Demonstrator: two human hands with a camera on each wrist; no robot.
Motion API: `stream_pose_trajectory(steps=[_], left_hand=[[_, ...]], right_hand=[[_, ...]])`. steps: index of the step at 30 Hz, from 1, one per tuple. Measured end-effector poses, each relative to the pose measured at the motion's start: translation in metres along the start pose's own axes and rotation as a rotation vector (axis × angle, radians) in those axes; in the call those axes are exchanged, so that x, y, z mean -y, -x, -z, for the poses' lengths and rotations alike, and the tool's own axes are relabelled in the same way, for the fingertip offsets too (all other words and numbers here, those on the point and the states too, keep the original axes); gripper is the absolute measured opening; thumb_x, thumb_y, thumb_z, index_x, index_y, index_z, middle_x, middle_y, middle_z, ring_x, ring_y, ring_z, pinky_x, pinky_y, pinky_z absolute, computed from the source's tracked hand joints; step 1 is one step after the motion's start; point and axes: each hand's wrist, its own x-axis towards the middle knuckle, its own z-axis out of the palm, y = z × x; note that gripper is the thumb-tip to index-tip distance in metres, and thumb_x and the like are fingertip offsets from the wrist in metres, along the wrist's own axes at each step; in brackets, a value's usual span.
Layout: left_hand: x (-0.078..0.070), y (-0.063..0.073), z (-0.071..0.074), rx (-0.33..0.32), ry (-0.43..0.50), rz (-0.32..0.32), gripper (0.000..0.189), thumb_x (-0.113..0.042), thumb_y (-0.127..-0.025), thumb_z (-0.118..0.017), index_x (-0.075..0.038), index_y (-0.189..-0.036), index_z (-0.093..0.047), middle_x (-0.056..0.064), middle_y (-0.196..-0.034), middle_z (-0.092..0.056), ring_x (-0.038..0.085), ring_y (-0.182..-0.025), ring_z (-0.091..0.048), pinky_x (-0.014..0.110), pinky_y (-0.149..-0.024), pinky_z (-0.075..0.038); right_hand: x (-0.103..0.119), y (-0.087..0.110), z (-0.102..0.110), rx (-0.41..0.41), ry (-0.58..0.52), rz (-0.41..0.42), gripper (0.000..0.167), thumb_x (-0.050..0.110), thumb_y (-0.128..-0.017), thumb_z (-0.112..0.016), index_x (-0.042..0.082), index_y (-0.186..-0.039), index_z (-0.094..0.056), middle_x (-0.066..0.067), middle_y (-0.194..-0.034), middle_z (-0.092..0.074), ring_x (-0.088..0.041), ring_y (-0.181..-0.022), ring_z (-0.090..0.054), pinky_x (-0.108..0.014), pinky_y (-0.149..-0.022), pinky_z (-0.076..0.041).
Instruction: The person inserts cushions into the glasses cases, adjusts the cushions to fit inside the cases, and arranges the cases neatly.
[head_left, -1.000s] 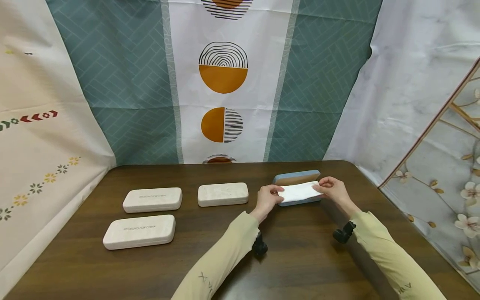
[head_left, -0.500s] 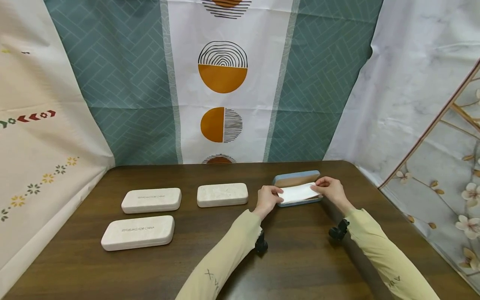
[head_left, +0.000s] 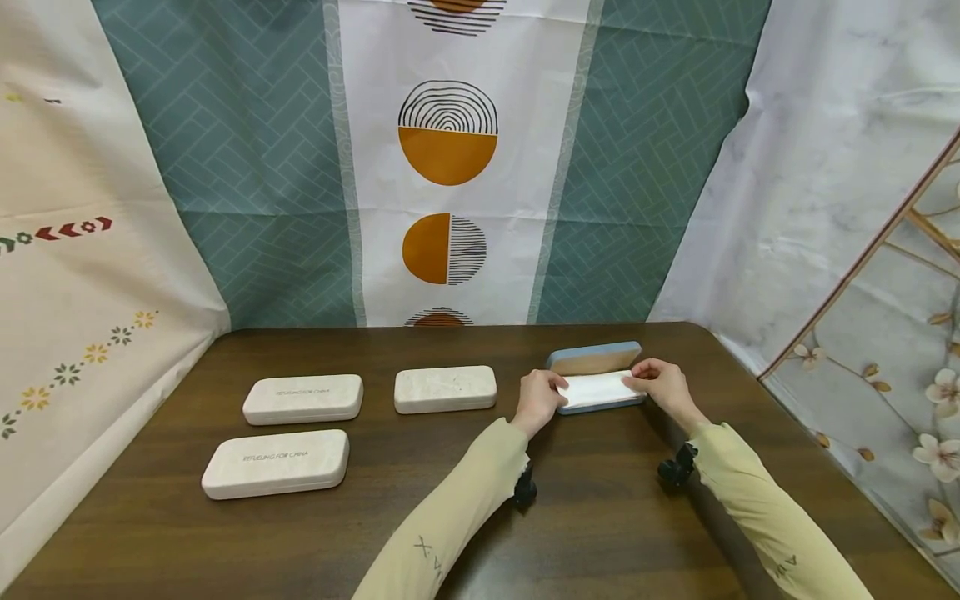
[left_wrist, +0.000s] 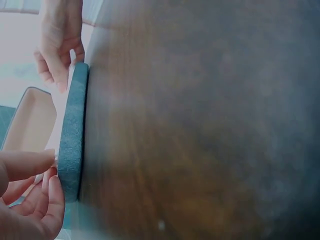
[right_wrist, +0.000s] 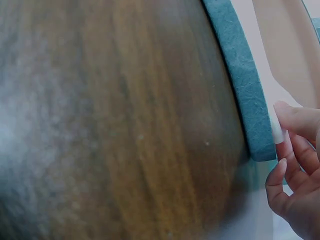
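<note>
A blue glasses case (head_left: 603,407) stands open at the table's back right, its lid (head_left: 594,359) tilted up to show a tan lining. Over its lower half lies a thin white cloth (head_left: 597,390). My left hand (head_left: 537,398) pinches the left end of the cloth between thumb and fingers. At the opposite end, my right hand (head_left: 665,387) pinches the other short edge. Seen from the left wrist, the cloth (left_wrist: 61,107) lies right at the rim of the case's lower half (left_wrist: 73,132). In the right wrist view its corner sits under the thumb (right_wrist: 295,117).
To the left on the brown wooden table (head_left: 420,475) are three closed off-white cases: one near the middle (head_left: 446,389), one behind (head_left: 303,399) and one in front (head_left: 276,463) at far left. Patterned curtains (head_left: 450,250) hang behind the table.
Both hands have lowered the white cloth from above the case down into its lower half, and it lies flatter now. The case and the off-white cases have stayed put.
</note>
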Motion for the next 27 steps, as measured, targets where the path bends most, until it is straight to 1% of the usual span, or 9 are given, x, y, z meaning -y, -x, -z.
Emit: stream_pose_trajectory(steps=[6,11,14,17,19,23,27], left_hand=[[-0.0015,-0.0001,0.0005,-0.014,-0.072,0.001,0.018,0.004,-0.062,-0.079,-0.001,-0.076,-0.069,0.001,-0.063,-0.056,0.015,-0.063,-0.052,0.021,-0.062,-0.043],[-0.0018,0.0029,0.0001,-0.057,-0.143,-0.019,0.021,0.0,-0.059,-0.082,-0.003,-0.073,-0.068,0.003,-0.074,-0.053,0.022,-0.075,-0.053,0.024,-0.069,-0.043],[-0.0016,0.0046,0.0002,-0.074,-0.157,0.0,0.023,-0.002,-0.058,-0.083,-0.004,-0.073,-0.066,0.005,-0.079,-0.048,0.025,-0.076,-0.052,0.028,-0.068,-0.044],[-0.0004,0.0049,0.0008,-0.058,-0.148,0.049,0.022,-0.004,-0.061,-0.082,-0.003,-0.072,-0.062,0.005,-0.08,-0.046,0.025,-0.075,-0.051,0.029,-0.066,-0.044],[0.0016,0.0039,0.0011,-0.044,-0.144,0.069,0.022,-0.006,-0.064,-0.082,-0.004,-0.071,-0.062,0.005,-0.079,-0.05,0.024,-0.077,-0.051,0.029,-0.066,-0.043],[0.0044,0.0016,0.0018,-0.02,-0.142,0.081,0.019,-0.008,-0.066,-0.081,-0.003,-0.071,-0.064,0.004,-0.083,-0.06,0.023,-0.083,-0.055,0.027,-0.069,-0.044],[0.005,0.0,0.0023,-0.006,-0.142,0.087,0.018,-0.008,-0.065,-0.081,-0.003,-0.072,-0.065,0.004,-0.09,-0.063,0.024,-0.086,-0.057,0.026,-0.07,-0.045]], right_hand=[[0.0003,-0.0003,-0.0029,-0.005,0.033,0.0,0.018,0.01,-0.076,-0.074,-0.003,-0.083,-0.063,-0.009,-0.075,-0.063,-0.015,-0.064,-0.051,-0.022,-0.054,-0.038],[-0.0003,0.0,-0.0046,-0.004,0.039,0.006,0.017,0.008,-0.076,-0.074,-0.003,-0.082,-0.063,-0.008,-0.074,-0.062,-0.016,-0.064,-0.05,-0.023,-0.053,-0.038],[-0.0002,-0.0002,-0.0057,0.002,0.052,0.018,0.016,0.007,-0.075,-0.074,-0.003,-0.082,-0.063,-0.008,-0.074,-0.061,-0.016,-0.064,-0.049,-0.024,-0.053,-0.038],[0.0001,-0.0004,-0.0064,0.006,0.069,0.023,0.015,0.006,-0.075,-0.074,-0.002,-0.083,-0.063,-0.007,-0.074,-0.061,-0.017,-0.064,-0.048,-0.026,-0.054,-0.038],[0.0,-0.0002,-0.0063,0.007,0.08,0.022,0.015,0.007,-0.075,-0.073,-0.001,-0.084,-0.063,-0.007,-0.074,-0.061,-0.018,-0.064,-0.047,-0.026,-0.055,-0.038],[-0.0011,0.0003,-0.0053,-0.011,0.079,0.012,0.015,0.005,-0.076,-0.072,-0.002,-0.085,-0.063,-0.008,-0.075,-0.061,-0.018,-0.064,-0.048,-0.025,-0.053,-0.039],[-0.0026,0.0004,-0.0044,-0.025,0.079,0.0,0.016,0.004,-0.076,-0.072,-0.004,-0.086,-0.062,-0.009,-0.076,-0.061,-0.019,-0.066,-0.05,-0.024,-0.052,-0.04]])
